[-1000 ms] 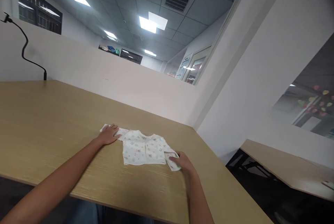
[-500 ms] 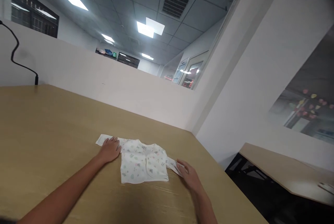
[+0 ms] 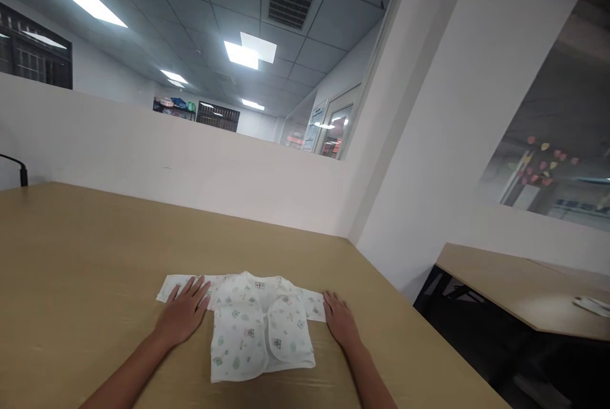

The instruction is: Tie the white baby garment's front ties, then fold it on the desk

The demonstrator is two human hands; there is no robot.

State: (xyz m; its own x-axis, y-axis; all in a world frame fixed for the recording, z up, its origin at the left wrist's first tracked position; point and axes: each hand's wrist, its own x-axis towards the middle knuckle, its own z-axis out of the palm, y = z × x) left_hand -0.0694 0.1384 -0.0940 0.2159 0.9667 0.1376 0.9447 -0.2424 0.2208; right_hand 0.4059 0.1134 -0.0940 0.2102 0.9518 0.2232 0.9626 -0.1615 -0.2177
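A small white baby shirt (image 3: 243,326) with a pastel animal print lies spread on the tan table, its neckline away from me and both sleeves stretched out sideways. My left hand (image 3: 183,310) rests flat across the left sleeve, fingers spread, with the cuff showing beyond the fingertips. On the other side, my right hand (image 3: 340,319) lies flat over the end of the right sleeve and hides its cuff. Its fingers are stretched out and close together. The shirt's front panels overlap only loosely, with a gap near the hem.
The tan table (image 3: 119,244) meets a low white partition (image 3: 190,174) at the back. A black cable (image 3: 23,174) stands at the far left. Beyond the table's right edge is a second table (image 3: 515,288) with a pale flat object (image 3: 591,305) on it.
The right sleeve has gone from slanting down to lying nearly straight out. My right hand now lies flat on it, and my left fingers are spread wider. The view has tilted and shifted.
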